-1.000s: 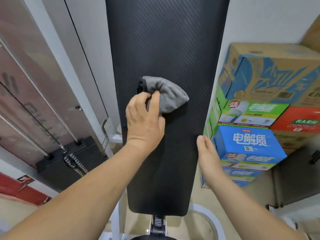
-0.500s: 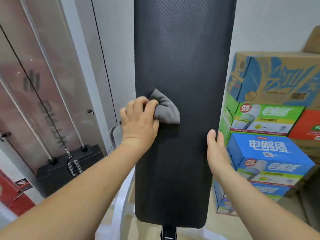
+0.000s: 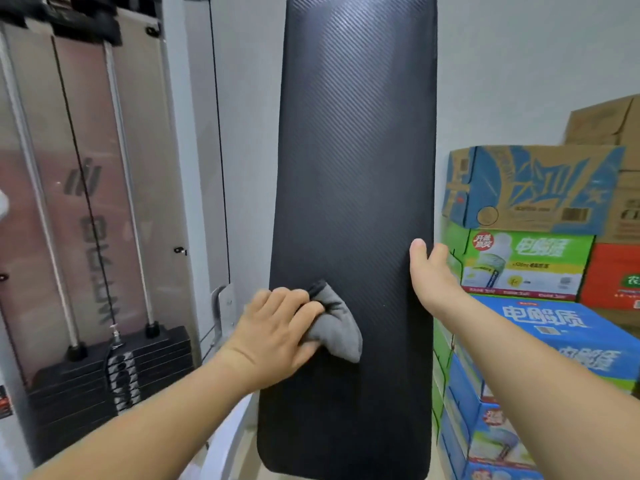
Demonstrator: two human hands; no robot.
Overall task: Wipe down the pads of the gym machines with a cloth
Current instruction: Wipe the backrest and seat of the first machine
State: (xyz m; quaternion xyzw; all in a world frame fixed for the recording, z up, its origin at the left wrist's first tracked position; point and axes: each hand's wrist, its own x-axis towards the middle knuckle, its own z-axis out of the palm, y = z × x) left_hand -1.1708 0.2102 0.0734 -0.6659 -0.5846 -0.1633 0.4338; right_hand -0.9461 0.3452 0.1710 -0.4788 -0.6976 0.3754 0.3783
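Your left hand (image 3: 273, 337) pinches the bunched grey cloth (image 3: 337, 336) against the pad (image 3: 353, 150), low on its left. Your right hand (image 3: 433, 275) clasps its right edge. Just beside it are stacked boxes (image 3: 533, 265), closed, contents hidden.

The pad (image 3: 353, 168) facing you is a long black cushion with a fine diagonal weave and rounded corners, standing almost upright. Your cloth (image 3: 337, 334) is grey and bunched into a soft wedge. It lies against the pad's face in its lower half, nearer the pad's left edge. Your left hand (image 3: 273, 334) grips its left end, and its free corner points down toward the pad's middle. Your right hand (image 3: 433, 271) holds the pad's right edge, slightly higher.
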